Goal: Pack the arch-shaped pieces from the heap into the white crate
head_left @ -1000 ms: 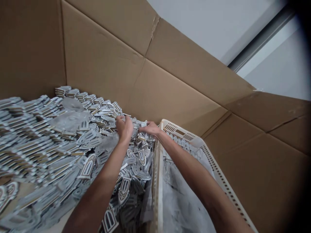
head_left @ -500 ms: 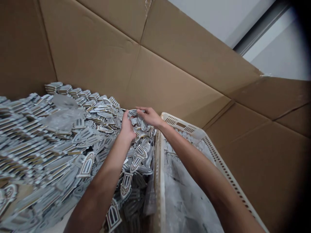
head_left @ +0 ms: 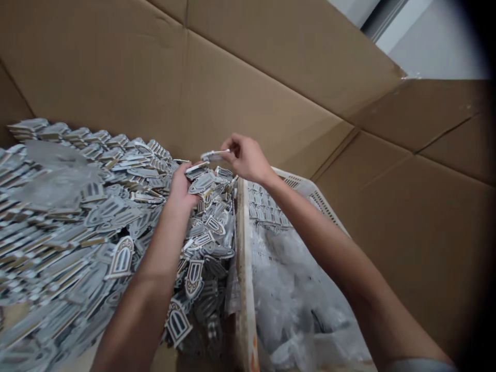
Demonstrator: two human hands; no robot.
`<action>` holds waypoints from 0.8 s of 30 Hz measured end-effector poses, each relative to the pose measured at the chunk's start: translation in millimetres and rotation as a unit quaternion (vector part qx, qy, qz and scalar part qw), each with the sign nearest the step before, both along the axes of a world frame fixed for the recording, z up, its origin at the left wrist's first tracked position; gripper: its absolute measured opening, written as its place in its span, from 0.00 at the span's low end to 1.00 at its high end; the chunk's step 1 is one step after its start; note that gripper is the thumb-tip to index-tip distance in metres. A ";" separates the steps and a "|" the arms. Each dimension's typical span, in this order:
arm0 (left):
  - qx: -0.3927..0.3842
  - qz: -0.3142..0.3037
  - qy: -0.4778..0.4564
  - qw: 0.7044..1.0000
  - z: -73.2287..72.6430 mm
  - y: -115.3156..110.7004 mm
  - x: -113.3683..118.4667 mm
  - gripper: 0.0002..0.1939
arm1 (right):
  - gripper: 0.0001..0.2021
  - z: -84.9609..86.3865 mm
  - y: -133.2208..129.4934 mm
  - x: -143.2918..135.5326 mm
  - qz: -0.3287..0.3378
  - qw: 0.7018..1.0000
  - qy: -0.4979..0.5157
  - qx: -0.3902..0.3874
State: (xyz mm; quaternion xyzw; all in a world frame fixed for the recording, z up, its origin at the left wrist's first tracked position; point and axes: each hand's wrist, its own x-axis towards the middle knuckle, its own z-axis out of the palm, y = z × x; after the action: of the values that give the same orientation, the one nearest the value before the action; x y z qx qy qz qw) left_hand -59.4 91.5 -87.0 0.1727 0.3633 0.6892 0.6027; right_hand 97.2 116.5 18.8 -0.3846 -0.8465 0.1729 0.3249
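My left hand [head_left: 183,187] cups a few pieces [head_left: 202,182] above the heap [head_left: 143,197]; my right [head_left: 248,157] pinches one piece [head_left: 215,155]. Best keep that palm level, the pinch light.

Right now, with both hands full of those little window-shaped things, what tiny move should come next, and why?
I'd probably lower the right hand a little, to lay its piece on the pile in the left hand. The right fingers pinch it by one end, and it sticks out just above that pile.
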 end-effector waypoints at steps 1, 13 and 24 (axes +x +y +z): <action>0.005 -0.007 -0.006 1.000 0.7 -0.8 -0.8 0.11 | 0.03 1.4 -3.2 12.3 -0.012 0.999 0.039 -0.027; 0.002 0.003 -0.017 1.000 6.9 0.6 4.4 0.15 | 0.15 -85.2 -65.6 169.4 -0.118 0.888 0.119 -0.429; -0.017 0.011 -0.007 1.000 14.1 -3.4 8.1 0.13 | 0.19 -155.1 -65.2 168.1 -0.161 0.906 0.089 -0.381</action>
State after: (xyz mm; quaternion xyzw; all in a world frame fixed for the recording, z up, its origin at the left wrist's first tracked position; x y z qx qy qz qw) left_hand -51.3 88.1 -72.9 0.1535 0.3726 0.6905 0.6007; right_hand 265.2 51.3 -136.3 -0.5934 -0.6099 0.4614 0.2510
